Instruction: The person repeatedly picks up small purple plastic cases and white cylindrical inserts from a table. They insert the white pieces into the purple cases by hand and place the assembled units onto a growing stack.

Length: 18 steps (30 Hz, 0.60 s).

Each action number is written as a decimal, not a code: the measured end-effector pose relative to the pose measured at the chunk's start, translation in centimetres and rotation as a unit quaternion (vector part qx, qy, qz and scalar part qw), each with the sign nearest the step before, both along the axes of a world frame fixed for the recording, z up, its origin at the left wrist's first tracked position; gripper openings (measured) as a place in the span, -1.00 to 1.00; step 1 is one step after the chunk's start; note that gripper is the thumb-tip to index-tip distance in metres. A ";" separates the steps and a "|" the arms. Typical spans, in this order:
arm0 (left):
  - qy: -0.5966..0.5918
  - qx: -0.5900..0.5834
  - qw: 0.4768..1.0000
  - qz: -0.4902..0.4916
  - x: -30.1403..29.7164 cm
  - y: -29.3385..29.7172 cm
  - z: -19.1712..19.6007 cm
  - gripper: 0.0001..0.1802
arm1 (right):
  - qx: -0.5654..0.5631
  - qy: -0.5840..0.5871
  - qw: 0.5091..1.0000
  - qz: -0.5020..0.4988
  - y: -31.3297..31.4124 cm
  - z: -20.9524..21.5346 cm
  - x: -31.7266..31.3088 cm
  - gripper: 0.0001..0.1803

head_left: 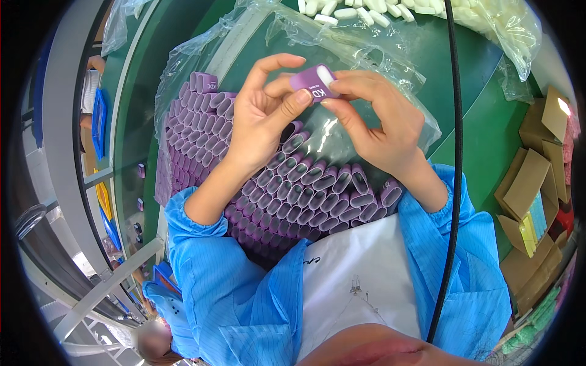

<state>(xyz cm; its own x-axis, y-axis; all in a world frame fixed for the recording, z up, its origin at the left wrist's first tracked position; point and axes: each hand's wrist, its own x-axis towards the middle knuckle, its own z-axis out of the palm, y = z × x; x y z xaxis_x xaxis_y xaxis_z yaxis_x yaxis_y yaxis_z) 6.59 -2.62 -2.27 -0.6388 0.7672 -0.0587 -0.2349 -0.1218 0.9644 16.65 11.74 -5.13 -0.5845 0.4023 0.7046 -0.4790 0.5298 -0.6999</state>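
Both my hands meet over a heap of purple oval tubes. My left hand (265, 113) grips a purple oval tube (303, 80) with white lettering between thumb and fingers, its index finger raised. A white oval insert (325, 74) shows at the tube's right end. My right hand (384, 119) is closed, thumb and index finger pinching that end beside the insert. Below and left of my hands, many purple tubes (293, 195) lie stacked with their hollow ends facing up toward me.
Clear plastic film (342, 43) spreads over the green table (488, 104). White oval pieces (360, 12) lie at the far edge, beside a plastic bag (506, 30) of more. A black cable (455, 152) hangs down on the right. Cardboard boxes (525, 195) stand at right; another person (168, 311) sits lower left.
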 end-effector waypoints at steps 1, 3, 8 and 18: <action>0.010 -0.004 1.000 0.001 0.1 0.0 0.1 -0.56 | -0.015 -0.007 1.000 0.003 -0.3 -0.1 0.1 -0.74; 0.000 -0.005 1.000 -0.016 -0.1 -0.1 -0.1 -0.56 | -0.046 -0.012 0.999 0.005 -0.6 -0.4 0.1 -0.73; -0.010 -0.009 1.000 -0.014 -0.1 -0.2 -0.3 -0.59 | -0.014 -0.020 1.000 -0.001 -0.3 -0.6 0.2 -0.70; -0.021 0.005 1.000 0.020 0.4 -0.2 -0.1 -0.65 | 0.042 0.035 0.998 -0.016 0.2 -0.7 0.1 -0.79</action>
